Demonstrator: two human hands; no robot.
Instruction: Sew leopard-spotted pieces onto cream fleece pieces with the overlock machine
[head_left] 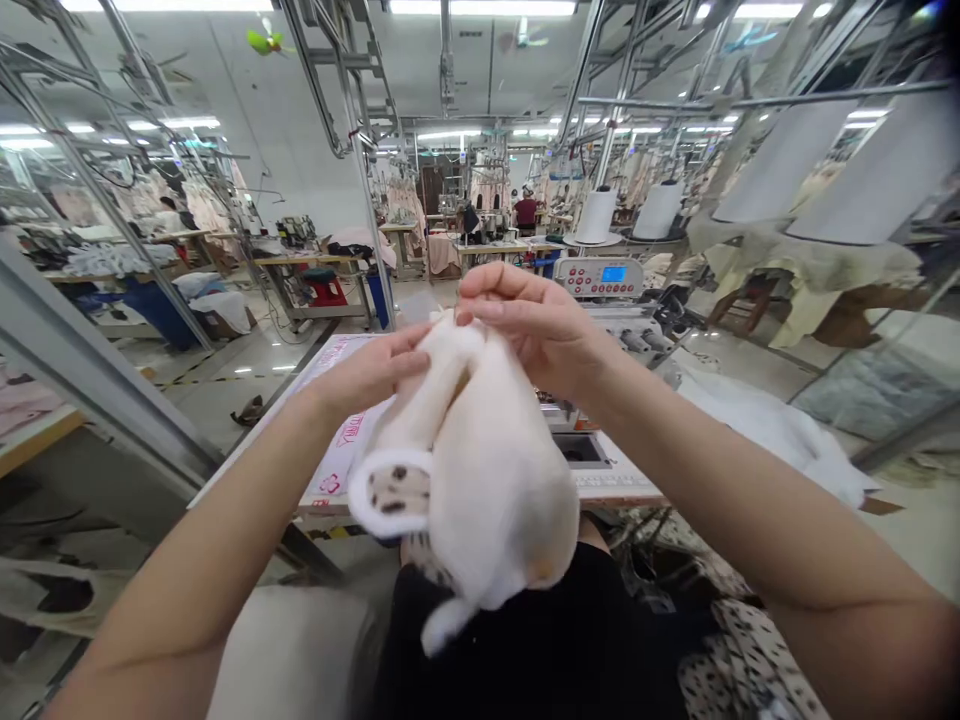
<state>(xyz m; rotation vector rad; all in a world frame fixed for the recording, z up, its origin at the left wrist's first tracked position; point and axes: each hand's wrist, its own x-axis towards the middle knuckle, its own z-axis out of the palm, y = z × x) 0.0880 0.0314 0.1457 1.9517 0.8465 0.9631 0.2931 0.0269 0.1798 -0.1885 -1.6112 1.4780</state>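
Taking the white fleecy piece [499, 460] as the centre of the dial and going left to right: at nine o'clock a printed sheet [330, 482] lies on the table, partly behind the cloth. At about ten to eleven o'clock is the left hand [386, 365], its fingertips against the upper left edge of the piece; whether they are closed on it I cannot tell. Below that hand, at eight o'clock, a white rounded rim [363, 505] frames a dark-spotted patch [397, 488].

The piece itself hangs in front of the table edge, over the person's lap, its bulk below both hands. It looks light, soft and limp — it should fold and sag rather than hold a shape, and the pile may slide a little under a loose touch. It seems hardly fragile, though the nap could crush or stretch. The thin upper edge at twelve o'clock looks the best place to take hold, with a second light hold along the left side against swinging.

The right hand [536, 315], at one o'clock, has thumb and finger pinched together on that upper edge, palm clear of the bulk. Farther off at one o'clock stands a control panel [600, 278] — beyond the hand — and at four o'clock lies spotted fabric [746, 640].
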